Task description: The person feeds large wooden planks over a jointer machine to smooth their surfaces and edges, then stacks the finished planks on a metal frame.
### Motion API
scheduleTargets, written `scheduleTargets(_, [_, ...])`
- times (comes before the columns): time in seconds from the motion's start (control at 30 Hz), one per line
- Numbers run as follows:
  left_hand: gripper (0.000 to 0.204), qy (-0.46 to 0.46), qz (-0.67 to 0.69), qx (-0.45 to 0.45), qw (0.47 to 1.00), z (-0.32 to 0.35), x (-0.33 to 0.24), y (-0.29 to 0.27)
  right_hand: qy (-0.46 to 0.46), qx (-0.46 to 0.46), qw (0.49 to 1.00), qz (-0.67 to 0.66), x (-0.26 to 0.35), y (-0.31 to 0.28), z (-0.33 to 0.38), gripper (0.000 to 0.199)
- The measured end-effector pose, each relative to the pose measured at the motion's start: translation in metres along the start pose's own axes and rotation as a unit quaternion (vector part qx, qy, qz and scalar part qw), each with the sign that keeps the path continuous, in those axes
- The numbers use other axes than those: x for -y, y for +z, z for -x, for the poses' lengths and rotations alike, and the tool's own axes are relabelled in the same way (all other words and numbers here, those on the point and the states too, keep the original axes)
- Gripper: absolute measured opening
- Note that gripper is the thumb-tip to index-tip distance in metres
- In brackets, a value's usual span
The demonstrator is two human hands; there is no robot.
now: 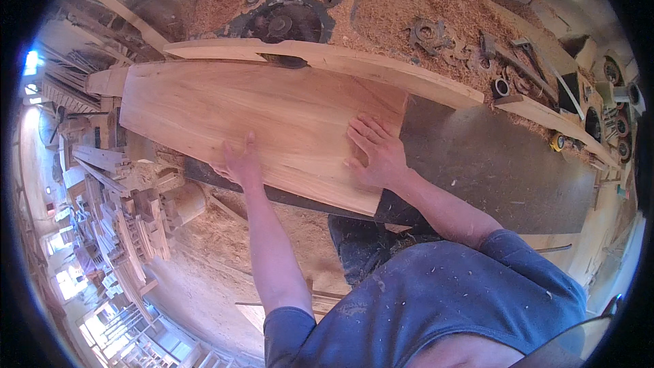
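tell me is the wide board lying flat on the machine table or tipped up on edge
Lying flat: the wide board shows its broad face up on the dark table, with both hands, left and right, on it.

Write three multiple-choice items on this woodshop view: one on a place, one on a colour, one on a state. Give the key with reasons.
1. Where does the right hand lie?
A. flat on the wide board
B. on the floor
C. on a shelf
2. What colour is the person's shirt?
A. red
B. blue
C. white
3. How does the left hand stand?
A. clenched in the air
B. gripping a hammer
C. at the board's near edge

Key: 1 A, palm down near the board's end; 2 B, blue cloth with wood chips; 3 C, fingers meet that edge.
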State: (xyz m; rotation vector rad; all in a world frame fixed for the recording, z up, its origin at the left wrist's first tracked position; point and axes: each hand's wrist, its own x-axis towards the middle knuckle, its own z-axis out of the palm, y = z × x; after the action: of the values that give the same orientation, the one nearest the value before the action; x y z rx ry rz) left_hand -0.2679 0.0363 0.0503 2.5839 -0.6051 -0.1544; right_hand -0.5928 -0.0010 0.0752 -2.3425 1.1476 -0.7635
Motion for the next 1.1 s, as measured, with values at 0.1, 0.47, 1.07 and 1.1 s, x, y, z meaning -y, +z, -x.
scheduleTargets(0.1, [0.098,0.044,0.071,0.001,0.997,0.012,0.031,0.023,-0.014,-0.006,1.0,-0.017,0.008,0.012,-0.013,0.062])
scheduleTargets(0.47, [0.088,0.029,0.027,-0.052,0.998,0.063,-0.008,0.006,-0.008,0.012,1.0,-0.006,0.03,0.033,-0.042,0.067])
scheduleTargets(1.07, [0.093,0.054,0.022,-0.031,0.998,-0.014,0.005,-0.006,-0.018,0.049,0.999,-0.007,0.058,0.075,-0.091,0.069])
scheduleTargets(1.1, [0.094,0.046,0.028,-0.03,0.998,-0.018,0.006,-0.006,-0.019,0.046,0.999,-0.008,0.058,0.08,-0.093,0.069])
